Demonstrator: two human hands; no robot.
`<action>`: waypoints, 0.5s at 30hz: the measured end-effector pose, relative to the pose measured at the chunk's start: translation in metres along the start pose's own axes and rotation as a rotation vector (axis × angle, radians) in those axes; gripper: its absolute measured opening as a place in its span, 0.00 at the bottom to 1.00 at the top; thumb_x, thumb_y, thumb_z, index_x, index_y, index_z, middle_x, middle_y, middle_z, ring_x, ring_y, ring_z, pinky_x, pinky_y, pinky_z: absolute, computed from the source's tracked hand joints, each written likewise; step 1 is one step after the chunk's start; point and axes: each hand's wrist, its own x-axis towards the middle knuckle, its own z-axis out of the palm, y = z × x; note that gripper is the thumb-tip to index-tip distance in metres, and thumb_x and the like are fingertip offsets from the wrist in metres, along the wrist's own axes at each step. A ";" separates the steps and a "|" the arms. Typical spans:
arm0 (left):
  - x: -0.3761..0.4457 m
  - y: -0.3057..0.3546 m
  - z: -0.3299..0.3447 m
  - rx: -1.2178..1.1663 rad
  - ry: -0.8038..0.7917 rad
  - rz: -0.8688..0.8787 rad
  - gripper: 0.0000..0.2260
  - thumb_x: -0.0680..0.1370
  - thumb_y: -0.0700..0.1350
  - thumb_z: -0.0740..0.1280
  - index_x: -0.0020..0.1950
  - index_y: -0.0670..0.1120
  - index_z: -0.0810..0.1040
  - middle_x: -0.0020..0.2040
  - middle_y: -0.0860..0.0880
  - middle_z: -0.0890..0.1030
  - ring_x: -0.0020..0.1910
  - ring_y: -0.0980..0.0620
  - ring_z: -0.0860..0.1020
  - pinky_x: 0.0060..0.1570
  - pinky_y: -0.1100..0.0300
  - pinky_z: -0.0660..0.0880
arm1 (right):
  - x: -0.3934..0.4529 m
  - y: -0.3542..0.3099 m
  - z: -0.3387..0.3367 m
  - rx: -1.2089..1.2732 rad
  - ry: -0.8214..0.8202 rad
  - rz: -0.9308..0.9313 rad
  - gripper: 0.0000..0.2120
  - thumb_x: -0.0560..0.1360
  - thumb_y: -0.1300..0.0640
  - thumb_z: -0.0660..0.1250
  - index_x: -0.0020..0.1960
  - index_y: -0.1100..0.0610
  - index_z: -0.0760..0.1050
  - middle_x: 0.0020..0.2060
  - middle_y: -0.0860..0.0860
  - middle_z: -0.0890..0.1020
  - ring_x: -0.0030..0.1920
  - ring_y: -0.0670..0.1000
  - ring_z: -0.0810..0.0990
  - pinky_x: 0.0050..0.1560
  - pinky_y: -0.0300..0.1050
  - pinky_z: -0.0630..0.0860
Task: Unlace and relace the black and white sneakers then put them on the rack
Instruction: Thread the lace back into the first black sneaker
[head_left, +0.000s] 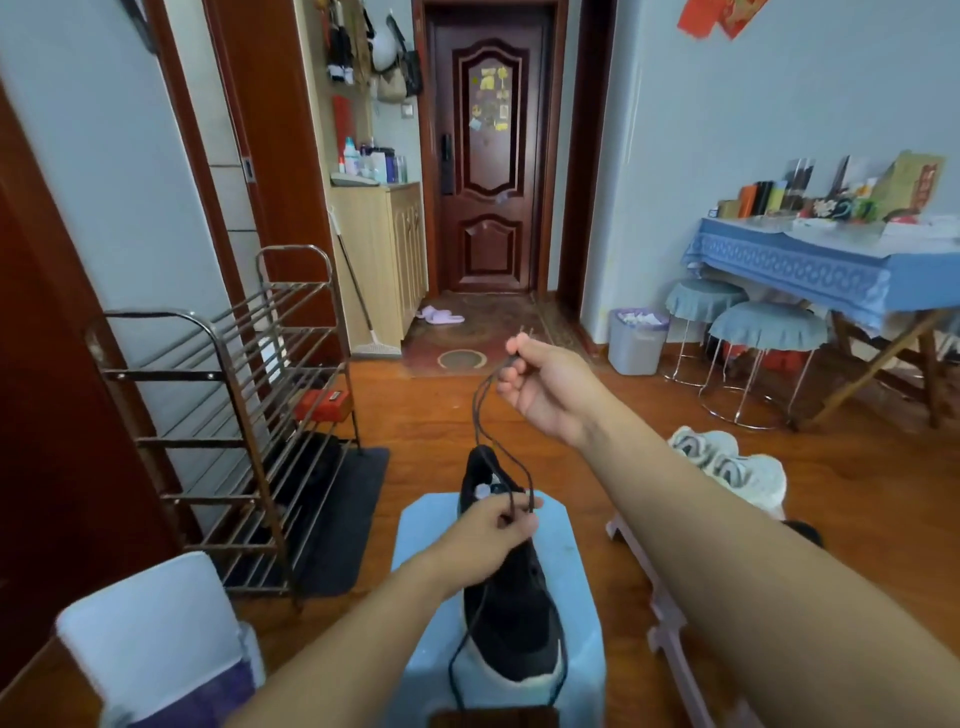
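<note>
Nearest the camera, at six o'clock, a black sneaker (511, 597) with a white sole edge stands on a pale blue stool (582, 623), its long axis running straight away from the viewer, toe farthest. At its tongue the left hand (488, 540) pinches the black lace (480, 410) with curled fingers. From there the lace rises toward twelve o'clock to the right hand (545, 384), which pinches the lace's ends, held high and well apart from the shoe. Judging by this, the lace is being drawn through the eyelets. Whichever way it goes, the left hand is nearer the eyelets. At nine o'clock the metal rack (223, 405) waits.
</note>
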 end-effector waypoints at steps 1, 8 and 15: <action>0.001 0.001 0.002 -0.055 0.018 -0.016 0.11 0.86 0.50 0.61 0.62 0.50 0.80 0.53 0.58 0.78 0.51 0.62 0.75 0.49 0.74 0.70 | 0.002 -0.002 -0.002 0.024 0.009 -0.004 0.14 0.85 0.57 0.58 0.42 0.58 0.74 0.28 0.50 0.69 0.30 0.48 0.72 0.33 0.41 0.76; -0.001 0.017 -0.004 -0.255 0.055 0.007 0.14 0.87 0.48 0.55 0.48 0.45 0.76 0.51 0.49 0.85 0.57 0.50 0.82 0.64 0.55 0.75 | 0.030 -0.013 -0.015 0.048 0.156 -0.024 0.13 0.85 0.57 0.60 0.44 0.59 0.75 0.30 0.50 0.70 0.30 0.47 0.74 0.35 0.41 0.78; 0.009 0.034 -0.033 0.080 0.208 -0.088 0.17 0.87 0.49 0.55 0.43 0.48 0.76 0.41 0.50 0.76 0.41 0.49 0.74 0.43 0.54 0.69 | 0.000 0.024 -0.033 -0.671 0.151 0.116 0.11 0.84 0.61 0.58 0.62 0.61 0.77 0.39 0.53 0.75 0.36 0.51 0.76 0.39 0.44 0.76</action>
